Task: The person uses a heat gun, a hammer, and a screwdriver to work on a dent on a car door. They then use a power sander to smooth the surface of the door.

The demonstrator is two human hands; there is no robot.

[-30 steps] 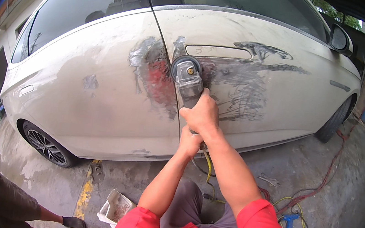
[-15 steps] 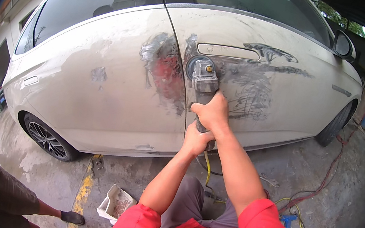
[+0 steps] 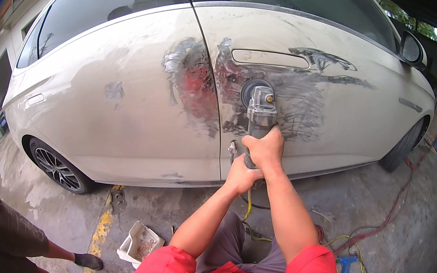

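Observation:
With both hands I hold an angle grinder upright against the white front car door. My right hand wraps the middle of its body. Lower down, my left hand grips the rear end. The round disc lies at the door's surface below the door handle; the tool's head partly hides it. Grey and dark scuffed patches spread around the disc. Across the door gap, the rear door has a red and grey sanded patch.
A yellow cable hangs below my hands. A white tub stands on the concrete floor, left of my legs. Red hoses and a blue tool lie to the right. Another person's leg is at the lower left.
The grinder and both my hands have moved right and slightly down, away from the door gap. A reddish patch beside the gap on the front door is now uncovered.

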